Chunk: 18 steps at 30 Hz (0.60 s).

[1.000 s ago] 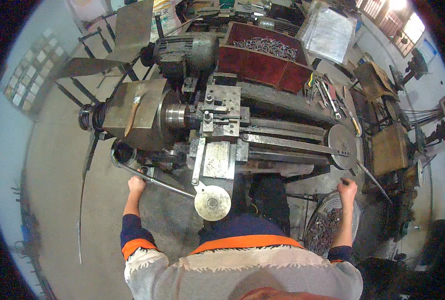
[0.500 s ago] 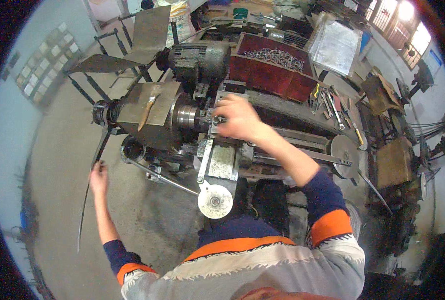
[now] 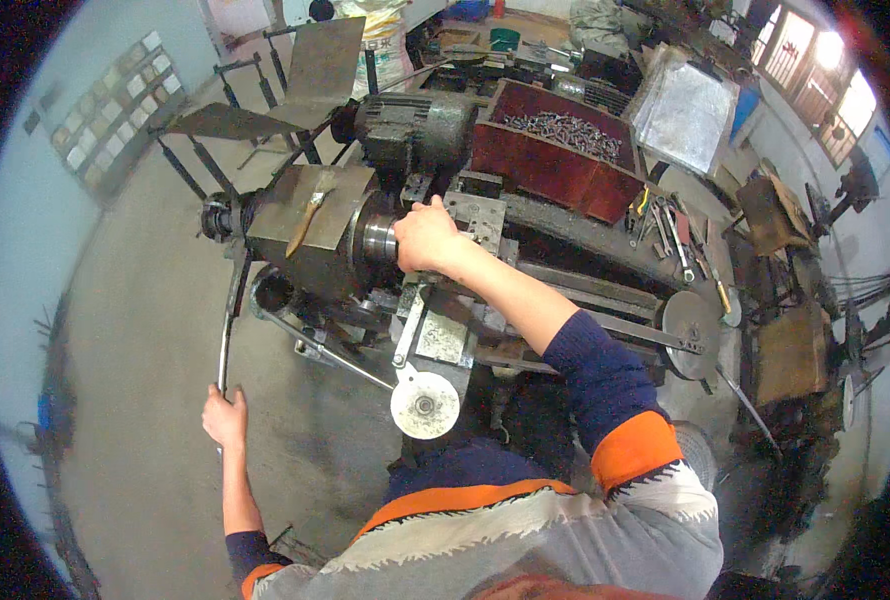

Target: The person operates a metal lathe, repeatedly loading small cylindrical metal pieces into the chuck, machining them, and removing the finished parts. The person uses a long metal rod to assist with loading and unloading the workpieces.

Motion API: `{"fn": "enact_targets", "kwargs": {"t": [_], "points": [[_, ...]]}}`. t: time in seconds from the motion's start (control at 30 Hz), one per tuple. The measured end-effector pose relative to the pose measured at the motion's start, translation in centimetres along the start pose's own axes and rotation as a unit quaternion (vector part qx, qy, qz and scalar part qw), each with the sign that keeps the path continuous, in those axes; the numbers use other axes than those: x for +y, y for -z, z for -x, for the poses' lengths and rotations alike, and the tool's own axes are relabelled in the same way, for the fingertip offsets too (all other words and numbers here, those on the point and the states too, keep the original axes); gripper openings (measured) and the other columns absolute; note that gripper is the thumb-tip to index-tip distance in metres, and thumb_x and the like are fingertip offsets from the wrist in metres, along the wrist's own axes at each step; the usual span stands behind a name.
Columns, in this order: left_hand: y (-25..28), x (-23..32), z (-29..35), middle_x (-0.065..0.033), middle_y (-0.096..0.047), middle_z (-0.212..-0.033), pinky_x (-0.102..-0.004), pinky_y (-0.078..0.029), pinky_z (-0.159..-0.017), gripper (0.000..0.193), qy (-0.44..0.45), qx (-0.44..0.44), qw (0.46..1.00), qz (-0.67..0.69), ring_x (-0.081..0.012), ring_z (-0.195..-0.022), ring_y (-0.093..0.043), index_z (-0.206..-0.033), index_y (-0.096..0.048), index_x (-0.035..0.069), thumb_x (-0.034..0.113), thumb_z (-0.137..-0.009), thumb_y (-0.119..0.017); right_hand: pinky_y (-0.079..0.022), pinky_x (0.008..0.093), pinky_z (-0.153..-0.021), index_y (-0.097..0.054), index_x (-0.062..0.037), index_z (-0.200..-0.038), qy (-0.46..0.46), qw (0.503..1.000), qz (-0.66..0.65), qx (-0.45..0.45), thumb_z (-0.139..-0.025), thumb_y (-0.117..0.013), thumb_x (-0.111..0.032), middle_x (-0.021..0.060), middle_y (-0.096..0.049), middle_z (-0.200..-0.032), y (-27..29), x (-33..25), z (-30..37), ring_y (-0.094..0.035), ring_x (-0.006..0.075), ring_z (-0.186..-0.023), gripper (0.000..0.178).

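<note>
My left hand [image 3: 225, 418] is wrapped round a long metal lever [image 3: 228, 335] that hangs at the left end of the lathe. My right hand [image 3: 427, 240] is closed at the bright steel spindle nose [image 3: 376, 242]. Whatever its fingers grip is hidden behind the hand. Right beside that hand stands a dark tool block [image 3: 477, 210] on the slide. Nearer my body, a round pale handwheel [image 3: 425, 403] sits at the front of the cross slide. A wooden-handled brush [image 3: 308, 225] lies on top of the headstock [image 3: 273, 238].
Behind the spindle sits a grimy motor [image 3: 415, 128]. A dark red box [image 3: 555, 165] of small metal parts stands at the back. Wrenches [image 3: 683, 235] and other hand tools lie to the right, near a grey disc [image 3: 689, 335]. A long rod [image 3: 330, 358] slants out in front.
My left hand has moved down and slightly right with the lever, which now hangs straighter. My right hand has shifted left and lower, from above the tool block to the spindle nose.
</note>
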<state>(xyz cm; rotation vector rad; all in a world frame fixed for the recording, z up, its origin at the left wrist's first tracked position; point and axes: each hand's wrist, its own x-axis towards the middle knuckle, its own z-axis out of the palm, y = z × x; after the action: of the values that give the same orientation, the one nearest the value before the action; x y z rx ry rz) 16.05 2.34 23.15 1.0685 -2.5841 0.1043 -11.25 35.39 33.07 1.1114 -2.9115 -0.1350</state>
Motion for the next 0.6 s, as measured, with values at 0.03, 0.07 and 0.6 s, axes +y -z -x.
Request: {"fn": "enact_targets", "kwargs": {"t": [0.03,0.07,0.6], "points": [[-0.2,-0.5,-0.2,-0.0156,-0.063,-0.074,-0.0468,-0.048,-0.063,0.034,-0.002,-0.005,1.0,0.007,-0.0367,-0.072,-0.062,-0.085,-0.055,0.004,0.035,-0.074,-0.063,-0.038,0.0437,-0.085,-0.068,-0.0099,-0.082,0.002,1.0,-0.006,0.021,-0.054,-0.063,-0.023,0.0083,-0.065,-0.085,0.3,0.3,0.8,-0.055,0.0248,-0.095,0.031],[-0.3,-0.9,-0.4,-0.0156,-0.063,-0.074,-0.0465,-0.048,-0.063,0.034,-0.001,-0.01,1.0,0.015,-0.0368,-0.072,-0.062,-0.086,-0.054,0.004,0.034,-0.074,-0.064,-0.037,0.0443,-0.086,-0.068,-0.0106,-0.082,0.008,0.999,-0.01,0.042,-0.054,-0.062,-0.022,0.0075,-0.065,-0.086,0.9,0.6,1.8,-0.055,0.0248,-0.096,0.031],[0.6,14.4,-0.6,-0.0185,-0.063,-0.086,-0.0405,-0.047,-0.066,0.03,-0.338,-0.11,0.896,0.266,-0.0332,-0.075,-0.061,-0.103,-0.059,0.002,0.019,-0.078,-0.06,-0.042,0.0377,-0.089,-0.067,-0.0076,-0.094,0.012,0.872,-0.306,0.382,-0.05,-0.054,-0.016,0.0113,-0.062,-0.106,-2.4,11.0,17.2,-0.054,0.0303,-0.099,0.046]]}}
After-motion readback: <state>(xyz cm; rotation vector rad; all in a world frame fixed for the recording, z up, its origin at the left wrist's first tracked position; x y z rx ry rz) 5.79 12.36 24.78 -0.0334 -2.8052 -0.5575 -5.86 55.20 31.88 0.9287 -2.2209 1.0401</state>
